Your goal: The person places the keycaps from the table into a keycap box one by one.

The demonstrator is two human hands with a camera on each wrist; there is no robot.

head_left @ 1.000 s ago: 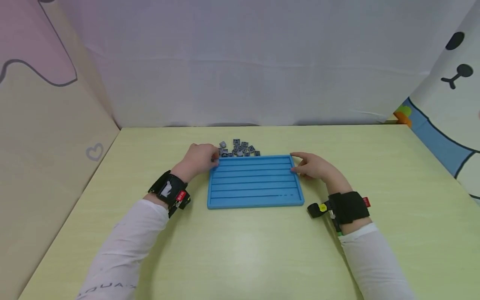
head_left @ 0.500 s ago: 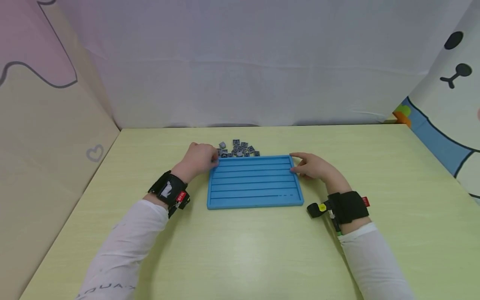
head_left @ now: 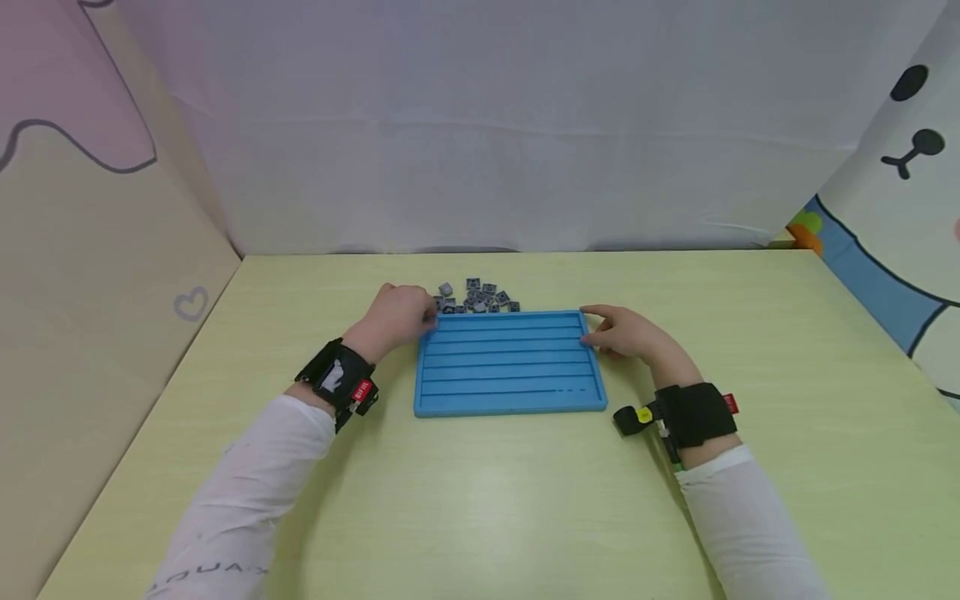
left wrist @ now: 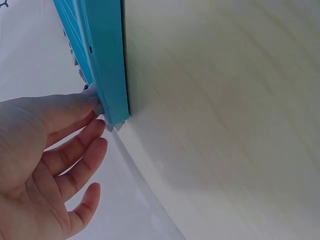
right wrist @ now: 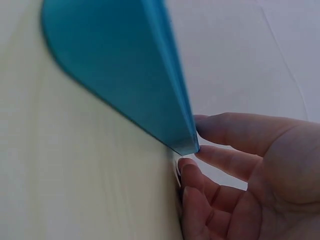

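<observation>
So far every groove of the flat blue plastic tray with 6 long horizontal slots [head_left: 510, 363] looks bare, which suggests the work is at its very start. It lies flat on the pale yellow-green wooden table [head_left: 480, 500], roughly centred in front of the person. Just beyond its far edge sits the loose pile of small grey square tiles [head_left: 476, 297], bunched toward the far left corner, with no tile visibly seated in a slot.

At that far left corner is the left hand [head_left: 397, 317]. In the left wrist view its fingers [left wrist: 75, 160] are relaxed and slightly spread, and the thumb tip touches the tray's corner edge beside a few tiles; I cannot tell whether it pinches any of them, and nothing is plainly held.

At the far right corner, the right hand [head_left: 626, 332] rests against the tray, well apart from the pile. Seen from the right wrist, its fingers [right wrist: 225, 160] are loosely bent and close together, with the fingertips touching the corner rather than wrapping around it.

Judging from this, both hands are steadying or squaring the tray, and all of the sorting is left: every tile remains outside, and all 6 rows await filling. Both wrists carry black strapped camera bands [head_left: 693, 412].
</observation>
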